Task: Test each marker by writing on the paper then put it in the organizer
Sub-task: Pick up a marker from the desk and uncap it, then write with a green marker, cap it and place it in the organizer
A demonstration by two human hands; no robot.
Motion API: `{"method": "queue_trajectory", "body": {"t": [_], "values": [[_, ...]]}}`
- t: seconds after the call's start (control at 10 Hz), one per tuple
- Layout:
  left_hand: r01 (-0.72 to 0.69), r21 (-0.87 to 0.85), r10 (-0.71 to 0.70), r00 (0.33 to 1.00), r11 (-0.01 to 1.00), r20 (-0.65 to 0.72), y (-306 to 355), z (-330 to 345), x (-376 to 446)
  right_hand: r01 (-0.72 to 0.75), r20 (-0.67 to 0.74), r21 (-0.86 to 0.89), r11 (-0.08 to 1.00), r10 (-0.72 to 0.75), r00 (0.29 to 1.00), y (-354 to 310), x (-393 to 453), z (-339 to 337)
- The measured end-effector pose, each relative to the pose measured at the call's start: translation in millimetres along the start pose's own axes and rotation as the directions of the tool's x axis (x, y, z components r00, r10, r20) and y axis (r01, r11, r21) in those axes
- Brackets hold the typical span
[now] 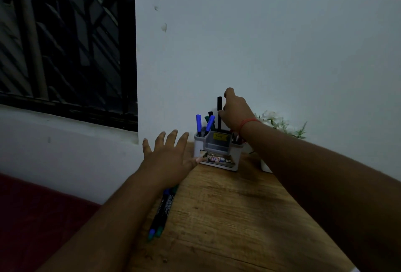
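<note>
Nearest us, on the wooden table (227, 206), two markers (161, 215) lie side by side, one blue-capped and one green-capped, caps toward the near edge at about 7 o'clock, barrels running up toward 1 o'clock. Their far ends slip under the left wrist, so they look like the ones still waiting for a test. No paper shows anywhere from here.

Just beyond, the left hand (168, 156) hovers flat with its fingers (171, 139) spread wide and straight, holding nothing, the thumb tip right at the organizer's lower left corner. That makes it much the nearer hand to the two lying markers.

Further on, the white-and-grey organizer (219, 152) stands near the wall, blue-capped and dark markers already poking out of its back compartments.

Farthest out, the right hand (235, 111) is up over the organizer, pinching a black marker (219, 112). Here's the key relation: that marker stands upright, long axis straight from 12 to 6 o'clock, lower end already down inside a rear slot, the hand at its 3 o'clock side. My read: a straight drop and a release would seat it. The grip itself is partly hidden behind the hand.
</note>
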State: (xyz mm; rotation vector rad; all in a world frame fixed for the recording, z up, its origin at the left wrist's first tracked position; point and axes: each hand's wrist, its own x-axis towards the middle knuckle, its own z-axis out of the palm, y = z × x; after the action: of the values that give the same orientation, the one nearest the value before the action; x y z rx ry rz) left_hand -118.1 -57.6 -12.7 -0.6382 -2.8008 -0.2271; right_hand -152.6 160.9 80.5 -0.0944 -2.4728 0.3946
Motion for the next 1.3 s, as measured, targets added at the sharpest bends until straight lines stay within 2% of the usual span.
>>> {"method": "queue_trajectory", "body": {"t": [0.2,0.3,0.4,0.5,0.6,0.7,1.0,1.3], "values": [[0.041,0.002,-0.041,0.998,0.999,0.051,-6,-3,0,0.083,-0.210,-0.006,0.997,-0.082,0.974,-3,-27,-17],[0.076,-0.016,-0.074,0.996,0.997,0.055,-14,-6,1,0.237,-0.175,0.011,0.971,-0.231,0.957,-22,-69,-22],[0.119,-0.041,-0.116,0.990,0.992,0.075,-20,-6,0,0.477,0.036,0.026,0.878,-0.478,0.878,-47,-128,-22],[0.151,-0.077,-0.143,0.986,0.986,0.090,-24,-5,-2,0.699,0.271,0.064,0.712,-0.687,0.674,-65,-174,-17],[0.165,-0.099,-0.157,0.984,0.981,0.087,-28,-3,-4,0.767,0.379,0.104,0.634,-0.738,0.558,-76,-196,-5],[0.162,-0.103,-0.152,0.983,0.981,0.100,-27,-2,-6,0.796,0.382,0.130,0.591,-0.771,0.509,-79,-202,2],[0.150,-0.104,-0.138,0.984,0.983,0.110,-22,-3,-5,0.795,0.360,0.161,0.585,-0.785,0.505,-89,-200,8],[0.140,-0.118,-0.125,0.984,0.983,0.127,-19,-2,-6,0.853,0.389,0.146,0.502,-0.822,0.417,-83,-199,8]]}}
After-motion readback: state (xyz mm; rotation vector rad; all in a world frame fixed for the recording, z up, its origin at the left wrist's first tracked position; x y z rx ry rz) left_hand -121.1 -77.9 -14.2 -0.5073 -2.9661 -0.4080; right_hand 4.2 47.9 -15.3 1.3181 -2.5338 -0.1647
